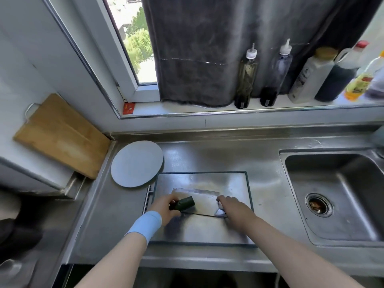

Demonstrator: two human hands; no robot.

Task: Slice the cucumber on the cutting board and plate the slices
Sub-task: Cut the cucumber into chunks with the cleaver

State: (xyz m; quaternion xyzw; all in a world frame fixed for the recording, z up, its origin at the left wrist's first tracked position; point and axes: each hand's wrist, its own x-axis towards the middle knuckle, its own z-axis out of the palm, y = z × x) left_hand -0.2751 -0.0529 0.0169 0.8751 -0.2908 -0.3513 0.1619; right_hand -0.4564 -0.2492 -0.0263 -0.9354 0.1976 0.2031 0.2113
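A steel cutting board (232, 181) with a dark rim lies on the counter in front of me. My left hand (166, 206), with a blue band on the wrist, grips a short dark green cucumber (184, 203) over the board's left part. A wide cleaver (204, 201) lies nearly flat beside the cucumber, its blade pointing left. My right hand (232, 208) holds the cleaver at its handle end, which the hand hides. A round grey plate (136, 163) sits just beyond the board's left corner with nothing on it.
A steel sink (336, 196) opens to the right of the board. A wooden board (62, 134) leans against the left wall. Several bottles (247, 77) stand on the window sill behind, under a dark curtain. The counter's front edge runs just below the cutting board.
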